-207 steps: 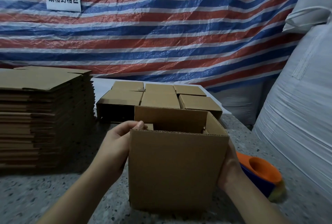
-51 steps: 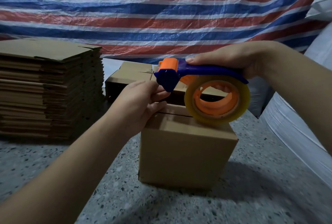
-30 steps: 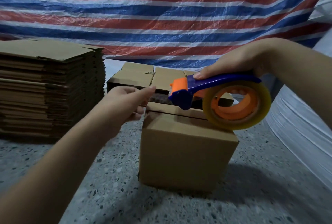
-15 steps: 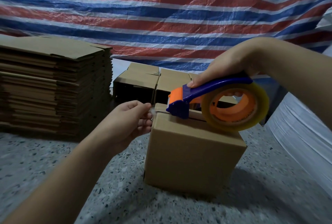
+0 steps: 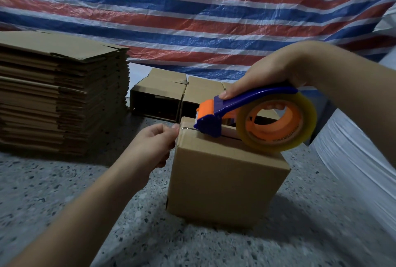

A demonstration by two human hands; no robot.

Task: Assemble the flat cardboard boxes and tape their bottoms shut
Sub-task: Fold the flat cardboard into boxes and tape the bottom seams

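Note:
A brown cardboard box [image 5: 225, 178] stands on the speckled table [image 5: 64, 191] with its folded flaps facing up. My right hand [image 5: 270, 73] grips a blue and orange tape dispenser [image 5: 252, 116] with a roll of clear tape. The dispenser's front end rests on the box's top seam near the left edge. My left hand [image 5: 154, 144] is at the box's upper left edge, fingers curled, pinching the free end of the tape against that edge.
A tall stack of flat cardboard boxes [image 5: 60, 93] fills the left side. Several assembled boxes [image 5: 162, 95] lie behind the worked box. A striped tarp [image 5: 192, 16] hangs at the back. White woven sacks [image 5: 353, 163] stand on the right.
The dispenser has come down onto the box's top seam. My left hand moved in to the box's upper left edge and now holds the tape end there.

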